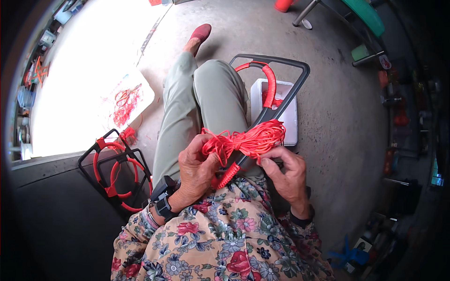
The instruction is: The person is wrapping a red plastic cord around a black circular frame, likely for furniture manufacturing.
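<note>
A bundle of red cord (265,137), tied in at its middle, is held above my lap. My left hand (194,164) pinches the loops at its left end. On the other side, my right hand (287,174) grips strands at the bundle's lower right edge between thumb and fingers. Beneath the cord, a black frame (299,84) leans across my right thigh. Its curved inner bar is wrapped in red cord (270,84) at the far part, and another wrapped stretch (228,176) shows close to my waist. The bundle hides the frame's middle.
A white foam box (292,119) with red cord inside stands right of my legs. To the left, a white tray (146,96) holds red scraps and scissors (125,97). Two similar black frames (89,161) with red rings lie near my left side. A green table (368,16) stands far right.
</note>
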A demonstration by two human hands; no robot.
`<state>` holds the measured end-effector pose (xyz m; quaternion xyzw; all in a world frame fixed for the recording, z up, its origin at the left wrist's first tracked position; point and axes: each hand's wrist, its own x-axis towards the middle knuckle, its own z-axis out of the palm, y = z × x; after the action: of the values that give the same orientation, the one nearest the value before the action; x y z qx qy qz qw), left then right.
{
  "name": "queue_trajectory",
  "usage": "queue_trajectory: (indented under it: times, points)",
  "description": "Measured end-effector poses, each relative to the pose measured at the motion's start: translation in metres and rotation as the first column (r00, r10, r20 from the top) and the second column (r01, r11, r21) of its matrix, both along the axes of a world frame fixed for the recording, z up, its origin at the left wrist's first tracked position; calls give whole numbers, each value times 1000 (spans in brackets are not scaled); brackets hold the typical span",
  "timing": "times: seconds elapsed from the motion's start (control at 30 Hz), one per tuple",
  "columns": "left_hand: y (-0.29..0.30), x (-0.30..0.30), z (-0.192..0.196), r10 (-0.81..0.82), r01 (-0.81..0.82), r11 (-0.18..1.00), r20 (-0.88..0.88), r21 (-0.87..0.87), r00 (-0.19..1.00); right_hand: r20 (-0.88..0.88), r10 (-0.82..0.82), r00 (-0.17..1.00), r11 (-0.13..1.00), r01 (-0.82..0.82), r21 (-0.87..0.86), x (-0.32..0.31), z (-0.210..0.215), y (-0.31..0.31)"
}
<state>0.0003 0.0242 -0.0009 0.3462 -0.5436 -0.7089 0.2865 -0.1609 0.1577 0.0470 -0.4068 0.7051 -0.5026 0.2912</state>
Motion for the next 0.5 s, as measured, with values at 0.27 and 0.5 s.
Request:
queue_trajectory:
  times: [0.27,0.5]
  points:
    - [1,-2,-14,-184,225,952,199,-207,963,515,-103,851,985,158,-65,36,-61,-3]
    - [-9,-4,-23,-468,467,883,-9,41,884,-273,-33,961,979,-23,-202,27,-66,-1]
